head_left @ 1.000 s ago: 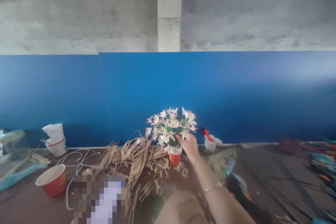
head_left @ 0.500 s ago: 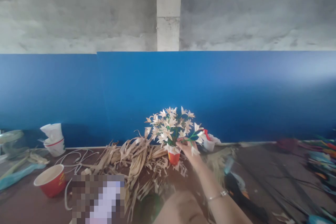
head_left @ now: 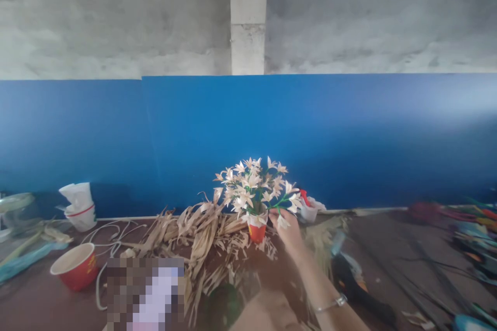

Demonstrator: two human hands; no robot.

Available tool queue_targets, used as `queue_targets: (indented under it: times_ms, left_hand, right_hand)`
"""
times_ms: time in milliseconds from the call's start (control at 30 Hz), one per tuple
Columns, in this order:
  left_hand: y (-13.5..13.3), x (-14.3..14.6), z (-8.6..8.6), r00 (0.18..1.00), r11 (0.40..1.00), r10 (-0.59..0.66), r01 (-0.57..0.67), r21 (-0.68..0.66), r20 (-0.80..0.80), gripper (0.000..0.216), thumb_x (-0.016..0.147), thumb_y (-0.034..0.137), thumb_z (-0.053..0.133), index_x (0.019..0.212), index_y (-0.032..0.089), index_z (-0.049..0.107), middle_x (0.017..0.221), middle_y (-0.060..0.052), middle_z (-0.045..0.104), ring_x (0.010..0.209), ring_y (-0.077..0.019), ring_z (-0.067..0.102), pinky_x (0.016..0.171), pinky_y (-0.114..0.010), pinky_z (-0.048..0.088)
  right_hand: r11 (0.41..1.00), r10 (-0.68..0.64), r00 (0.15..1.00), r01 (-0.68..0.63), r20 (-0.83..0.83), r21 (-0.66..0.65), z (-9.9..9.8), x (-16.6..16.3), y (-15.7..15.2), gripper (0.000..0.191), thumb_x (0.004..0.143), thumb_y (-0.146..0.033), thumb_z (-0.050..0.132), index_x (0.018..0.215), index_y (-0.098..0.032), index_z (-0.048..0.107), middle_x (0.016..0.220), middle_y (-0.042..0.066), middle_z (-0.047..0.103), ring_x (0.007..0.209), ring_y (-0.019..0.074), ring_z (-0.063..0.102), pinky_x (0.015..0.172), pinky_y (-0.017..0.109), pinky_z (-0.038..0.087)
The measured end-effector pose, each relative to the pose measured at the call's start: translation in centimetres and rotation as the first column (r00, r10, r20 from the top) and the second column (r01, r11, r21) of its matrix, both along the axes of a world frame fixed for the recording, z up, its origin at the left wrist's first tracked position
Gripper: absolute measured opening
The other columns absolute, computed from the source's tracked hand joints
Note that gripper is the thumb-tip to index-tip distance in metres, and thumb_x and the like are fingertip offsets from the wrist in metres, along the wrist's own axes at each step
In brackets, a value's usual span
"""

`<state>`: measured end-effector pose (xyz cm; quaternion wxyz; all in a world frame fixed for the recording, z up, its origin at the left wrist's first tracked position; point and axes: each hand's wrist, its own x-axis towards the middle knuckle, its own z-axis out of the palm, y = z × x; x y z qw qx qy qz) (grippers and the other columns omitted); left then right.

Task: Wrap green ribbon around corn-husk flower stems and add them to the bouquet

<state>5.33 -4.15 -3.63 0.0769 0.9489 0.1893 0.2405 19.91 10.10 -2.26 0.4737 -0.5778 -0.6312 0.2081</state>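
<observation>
In the head view, a bunch of handmade flowers (head_left: 252, 181) with pale pointed petals and green stems stands in a small red cup (head_left: 257, 232) with white wrapping at its rim. My right hand (head_left: 287, 230) is just right of the cup, behind a low side branch with pale flowers (head_left: 283, 221). Its fingers are bent and loosely apart, and they seem to hold nothing; the branch partly covers them. A silver bracelet circles that wrist. At the bottom centre a blurred skin-coloured shape (head_left: 267, 315) may be my left hand; no fingers can be made out.
Dry corn husks (head_left: 202, 232) lie left of the flowers. A red paper tub (head_left: 75, 269), a white cable (head_left: 112, 248) and a white cup (head_left: 81, 216) are farther left. Right are a white container (head_left: 309, 211), a dark tool-like object (head_left: 359, 289) and coloured clutter (head_left: 473, 240). A blue panel (head_left: 248, 129) stands behind.
My right hand has drawn back slightly to the right, its fingers leaving the stems above the cup. The low side branch has shifted a little left. The blurred shape below has sunk slightly.
</observation>
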Motion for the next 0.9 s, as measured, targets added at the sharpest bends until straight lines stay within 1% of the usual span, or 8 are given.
queue_targets:
  times_ms: [67, 133, 267, 333, 433, 567, 800, 900]
  left_hand:
    - [0.6, 0.6, -0.7, 1.0, 1.0, 0.023, -0.023, -0.016, -0.01, 0.019, 0.088, 0.025, 0.047, 0.079, 0.023, 0.065, 0.078, -0.002, 0.067, 0.071, -0.0138, 0.061, 0.067, -0.028, 0.049]
    - [1.0, 0.6, -1.0, 0.997, 0.997, 0.071, -0.072, -0.033, -0.03, 0.023, 0.084, 0.023, 0.052, 0.063, 0.022, 0.063, 0.057, -0.002, 0.063, 0.061, -0.0151, 0.06, 0.06, -0.027, 0.046]
    - [1.4, -1.7, -0.2, 0.942, 0.939, 0.327, -0.333, -0.091, -0.074, 0.012, 0.074, 0.022, 0.06, 0.063, 0.021, 0.065, 0.062, -0.007, 0.065, 0.069, -0.0211, 0.061, 0.066, -0.032, 0.044]
    - [1.8, -3.1, 0.6, 0.85, 0.835, 0.516, -0.527, -0.16, -0.104, 0.013, 0.075, 0.017, 0.055, 0.07, 0.021, 0.067, 0.072, -0.009, 0.067, 0.076, -0.0222, 0.061, 0.07, -0.032, 0.043]
    - [2.9, -4.7, 1.6, 0.751, 0.718, 0.646, -0.659, -0.227, -0.136, 0.02, 0.074, 0.014, 0.053, 0.086, 0.021, 0.067, 0.089, -0.009, 0.068, 0.091, -0.0232, 0.059, 0.079, -0.032, 0.041]
    - [4.9, -6.8, 2.4, 0.523, 0.489, 0.827, -0.85, -0.196, -0.205, 0.021, 0.078, 0.021, 0.049, 0.07, 0.02, 0.068, 0.082, -0.009, 0.069, 0.085, -0.0241, 0.061, 0.078, -0.032, 0.041]
    - [8.0, -13.6, 3.6, 0.209, 0.161, 0.95, -0.964, -0.211, -0.233, 0.024, 0.077, 0.023, 0.045, 0.079, 0.023, 0.068, 0.087, -0.012, 0.07, 0.086, -0.0304, 0.063, 0.072, -0.038, 0.043]
    - [8.8, -16.4, 4.0, 0.146, 0.086, 0.959, -0.967, -0.241, -0.242, 0.024, 0.076, 0.024, 0.044, 0.076, 0.023, 0.068, 0.087, -0.012, 0.071, 0.085, -0.0309, 0.064, 0.069, -0.037, 0.044]
  right_hand:
    - [0.999, -0.017, 0.998, 0.02, 0.06, -0.05, -0.2, 0.2, -0.8, 0.031, 0.073, -0.037, 0.045, 0.081, -0.015, 0.065, 0.067, 0.007, 0.068, 0.058, 0.0191, 0.06, 0.057, 0.027, 0.043]
    - [0.993, 0.007, 0.992, 0.007, 0.124, -0.114, -0.6, 0.1, -1.7, 0.027, 0.073, -0.035, 0.046, 0.072, -0.016, 0.066, 0.061, 0.005, 0.067, 0.057, 0.0187, 0.059, 0.054, 0.026, 0.04]
    - [0.97, 0.113, 0.967, -0.058, 0.229, -0.234, -1.4, -0.2, -3.6, 0.019, 0.069, -0.028, 0.052, 0.06, -0.019, 0.066, 0.055, 0.001, 0.066, 0.054, 0.016, 0.06, 0.051, 0.022, 0.035]
    - [0.96, 0.139, 0.951, -0.06, 0.276, -0.275, -1.7, 0.0, -4.3, 0.018, 0.067, -0.024, 0.052, 0.058, -0.019, 0.067, 0.055, 0.002, 0.067, 0.055, 0.0166, 0.061, 0.051, 0.022, 0.034]
    - [0.948, 0.155, 0.932, -0.047, 0.328, -0.315, -1.7, 0.5, -5.0, 0.017, 0.066, -0.021, 0.053, 0.06, -0.02, 0.068, 0.063, 0.004, 0.07, 0.062, 0.019, 0.063, 0.052, 0.023, 0.034]
    - [0.944, 0.184, 0.913, -0.06, 0.365, -0.325, -1.0, 0.9, -6.1, 0.019, 0.069, -0.022, 0.051, 0.066, -0.021, 0.07, 0.071, 0.006, 0.071, 0.068, 0.0196, 0.065, 0.056, 0.024, 0.037]
    - [0.922, 0.346, 0.828, -0.214, 0.442, -0.323, -2.0, -1.7, -9.8, 0.015, 0.064, -0.019, 0.054, 0.066, -0.022, 0.069, 0.069, 0.004, 0.07, 0.069, 0.0181, 0.064, 0.063, 0.023, 0.041]
    - [0.92, 0.358, 0.791, -0.207, 0.497, -0.333, -2.7, -2.8, -11.5, 0.025, 0.06, -0.022, 0.058, 0.083, -0.022, 0.069, 0.088, 0.007, 0.07, 0.085, 0.0225, 0.064, 0.073, 0.027, 0.043]
